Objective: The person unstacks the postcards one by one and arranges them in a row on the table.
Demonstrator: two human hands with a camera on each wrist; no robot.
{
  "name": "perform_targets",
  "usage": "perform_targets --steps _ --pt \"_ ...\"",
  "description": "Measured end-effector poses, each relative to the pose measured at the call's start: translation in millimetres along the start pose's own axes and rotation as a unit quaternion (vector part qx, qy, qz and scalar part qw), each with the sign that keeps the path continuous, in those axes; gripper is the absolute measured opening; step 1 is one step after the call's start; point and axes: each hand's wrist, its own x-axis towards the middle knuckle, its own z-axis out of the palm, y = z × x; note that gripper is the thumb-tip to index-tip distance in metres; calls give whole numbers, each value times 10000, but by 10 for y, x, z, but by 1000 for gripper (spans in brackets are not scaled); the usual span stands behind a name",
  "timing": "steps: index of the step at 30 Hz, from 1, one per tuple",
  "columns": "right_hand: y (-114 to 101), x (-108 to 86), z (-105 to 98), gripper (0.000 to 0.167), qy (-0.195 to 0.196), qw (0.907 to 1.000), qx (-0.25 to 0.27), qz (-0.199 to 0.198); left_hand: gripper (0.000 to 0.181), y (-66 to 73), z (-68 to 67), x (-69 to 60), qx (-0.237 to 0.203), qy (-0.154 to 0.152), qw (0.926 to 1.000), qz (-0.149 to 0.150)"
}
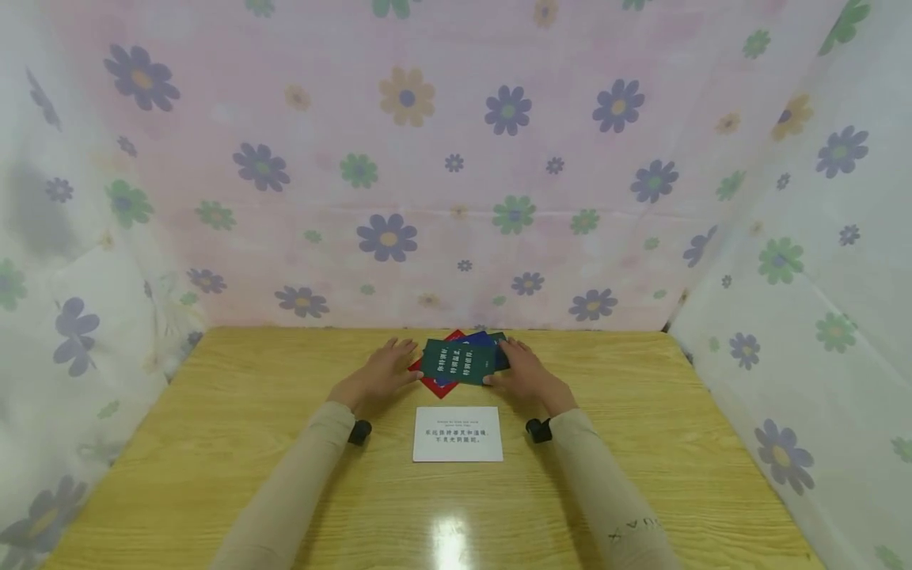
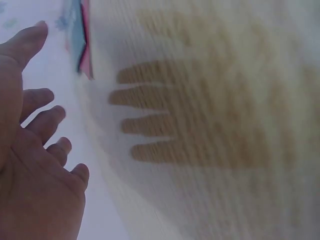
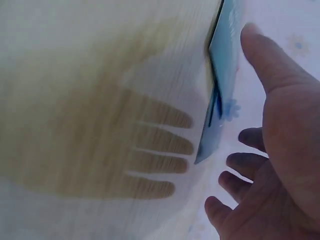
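Note:
A fanned pile of cards lies near the table's far edge. On top is a dark green card point(image 1: 459, 362) with white writing; parts of a red card point(image 1: 442, 389) and a blue card point(image 1: 476, 339) show beneath, and another dark corner sticks out at the right. My left hand point(image 1: 381, 370) is at the pile's left side, fingers loosely spread. At the right side is my right hand point(image 1: 526, 372), its fingers also loose. Both wrist views show the left hand point(image 2: 42, 150) and right hand point(image 3: 280, 155) with nothing between their fingers, a gap apart from the cards.
A white card point(image 1: 458, 435) with printed lines lies flat on the wooden table point(image 1: 214, 443), nearer than the pile and between the forearms. Black wrist devices point(image 1: 360, 431) sit under both sleeves. Flower-patterned cloth point(image 1: 442, 182) hangs behind the table and along both sides.

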Motion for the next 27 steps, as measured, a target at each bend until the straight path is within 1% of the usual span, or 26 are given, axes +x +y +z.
perform_targets --steps 3,7,9,12,14,16,19,23,27 --pt "27 114 -38 98 -133 9998 -97 122 75 -35 -20 105 -81 -82 9998 -141" --pt "32 215 -56 102 -176 9995 -253 80 82 -31 -30 194 142 -281 9992 -236" --pt "21 248 -48 103 -177 9993 -317 26 84 -12 -34 210 203 -356 9986 -346" --pt "9 271 -3 101 -269 9987 -428 3 86 22 -35 204 202 -493 9967 -607" --pt "0 276 30 98 -301 9986 -444 11 85 23 -23 200 261 -595 9954 -701" --pt "-15 274 54 96 -308 9987 -405 73 82 -1 -4 204 286 -654 9949 -707" --pt "-49 278 62 95 -239 9989 -370 139 78 -62 19 230 236 -654 9957 -620" --pt "-79 286 41 93 -199 9989 -373 206 77 -130 13 274 -78 -607 9962 -616" --pt "-71 312 19 91 -190 9993 -272 162 75 -140 -35 299 -353 -639 9952 -654"
